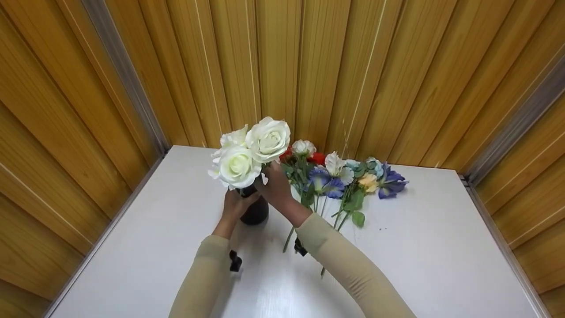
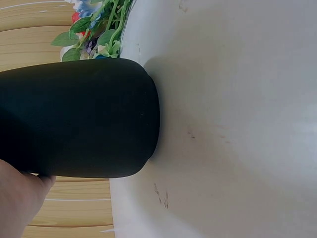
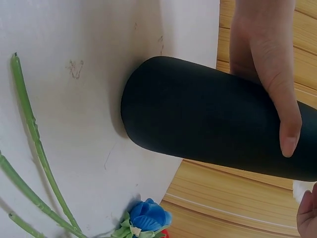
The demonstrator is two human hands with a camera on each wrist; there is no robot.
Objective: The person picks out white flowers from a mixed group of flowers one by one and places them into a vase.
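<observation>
A black vase [image 1: 256, 213] stands upright on the white table. My left hand [image 1: 235, 205] grips it around its upper part; in the right wrist view the left thumb [image 3: 289, 131] lies across its side. Large white roses [image 1: 239, 168] cluster above the vase's mouth. Just under the right-hand white rose [image 1: 269, 139], my right hand [image 1: 279, 185] pinches at its stem, close to the vase's mouth. The rose heads and the hand hide most of the stem and the mouth. Only a few right fingertips [image 3: 308, 213] show at the right wrist view's edge.
Several loose artificial flowers lie to the right of the vase, among them a purple-blue iris [image 1: 390, 181], a peach bloom [image 1: 368, 182] and a white flower [image 1: 335, 164]. Their green stems [image 3: 37, 139] point toward the front. Wood-patterned panels [image 1: 326, 75] enclose the white table [image 1: 419, 256].
</observation>
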